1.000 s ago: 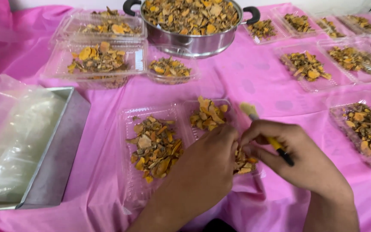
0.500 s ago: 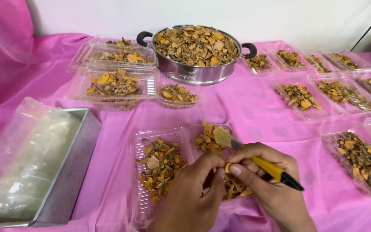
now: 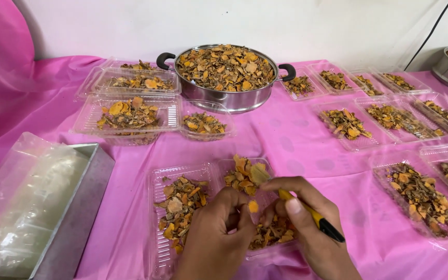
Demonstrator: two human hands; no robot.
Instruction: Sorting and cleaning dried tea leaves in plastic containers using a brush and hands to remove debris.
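pink plastic sheeting covers the tabletop (image 3: 296, 140). a yellow-handled spoon (image 3: 296, 205) is pinched in the right hand (image 3: 312, 228); the left hand (image 3: 219, 233) is curled onto dried chips in the near clear hinged tray (image 3: 156, 218). small scoops are best levelled low over the tray. identical clear trays sit far left and right of a steel pot (image 3: 224, 96).

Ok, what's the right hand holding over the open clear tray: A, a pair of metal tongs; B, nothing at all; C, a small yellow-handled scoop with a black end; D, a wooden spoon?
C: the right hand grips a yellow-handled scoop whose tip sits over the chips in the clear tray.
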